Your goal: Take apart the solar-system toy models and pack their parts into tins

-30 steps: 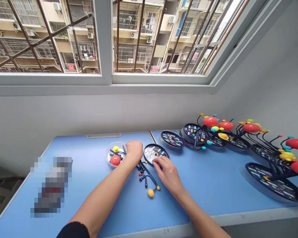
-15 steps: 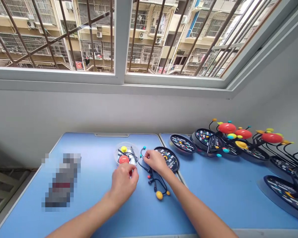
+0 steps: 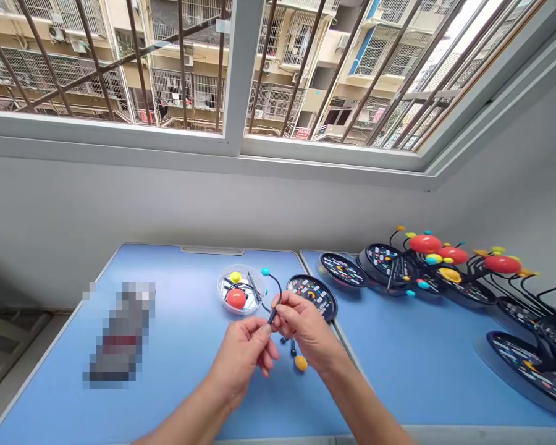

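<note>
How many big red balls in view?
4: one red ball in the bowl; at back right, a left ball, middle ball and right ball. Others may be hidden or cut off right.

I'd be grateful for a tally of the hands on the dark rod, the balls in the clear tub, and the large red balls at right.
Left hand and right hand on dark rod: 2
Red ball in clear tub: 1
Yellow ball there: 1
Large red balls at right: 3
Total visible: 7

Probably a home: barred window (image 3: 238, 93) opposite apartment balconies (image 3: 273, 102), blue tables (image 3: 185, 371) below.
</note>
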{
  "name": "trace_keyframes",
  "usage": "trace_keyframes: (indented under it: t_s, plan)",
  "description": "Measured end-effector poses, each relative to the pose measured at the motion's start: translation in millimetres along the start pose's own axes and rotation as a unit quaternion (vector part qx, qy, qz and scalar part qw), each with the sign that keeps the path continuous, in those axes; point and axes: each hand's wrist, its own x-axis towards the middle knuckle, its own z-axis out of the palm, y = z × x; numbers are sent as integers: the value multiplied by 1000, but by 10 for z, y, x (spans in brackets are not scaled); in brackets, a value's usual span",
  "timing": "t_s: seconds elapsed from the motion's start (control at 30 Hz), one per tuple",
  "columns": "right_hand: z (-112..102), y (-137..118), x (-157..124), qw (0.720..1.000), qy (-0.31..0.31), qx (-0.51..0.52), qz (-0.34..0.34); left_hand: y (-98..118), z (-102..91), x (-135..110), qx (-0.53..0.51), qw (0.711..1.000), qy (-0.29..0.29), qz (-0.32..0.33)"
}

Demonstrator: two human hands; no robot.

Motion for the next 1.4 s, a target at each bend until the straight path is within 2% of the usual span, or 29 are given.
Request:
trace_keyframes:
  t_s: [0.13,0.27,0.37,0.47,0.53,0.67,0.87,0.97,1.03,1.1,1.13,1.2,1.27,1.3,1.37,1.4]
  plan:
    - [26,40,14,999,-17,-14,-37,4,-37,-22,63,997,40,4]
    - [83,-3,49,997,-28,-5,-69,72,-61,-20,94,995,18,-10]
    - [135,-28,65,997,-31,30,-68,87,-56,11,174,983,29,55]
    - [173,-25,79,995,-8,67,-78,56,-24,22,248,957,75,129]
    - [187,-23,85,993,6,87,-81,29,9,4,243,958,90,124]
    - [212,-34,79,991,10,115,-67,14,65,-49,160,981,87,61]
    - [293,-5,62,988,-5,147,-37,79,115,-80,123,988,89,34]
    - [119,-148,106,986,28,150,-66,-5,142,-161,163,979,109,60]
    - [-117,-369,133,970,110,165,-140,-113,138,-246,202,970,113,70]
    - [-346,-623,133,939,190,164,-235,-197,99,-321,165,984,71,10]
    - [-423,-728,124,935,200,146,-253,-208,64,-342,143,988,61,-8]
    - [-465,-837,108,948,179,103,-241,-152,-30,-329,159,984,83,4]
    - [-384,-786,128,966,138,80,-202,-10,-141,-233,270,951,133,70]
    - [-324,-710,158,972,123,77,-183,74,-195,-155,342,919,156,120]
    - [-218,-505,253,980,107,83,-146,236,-288,37,475,833,193,206]
    - [-187,-398,310,983,100,89,-129,304,-323,141,534,792,207,211]
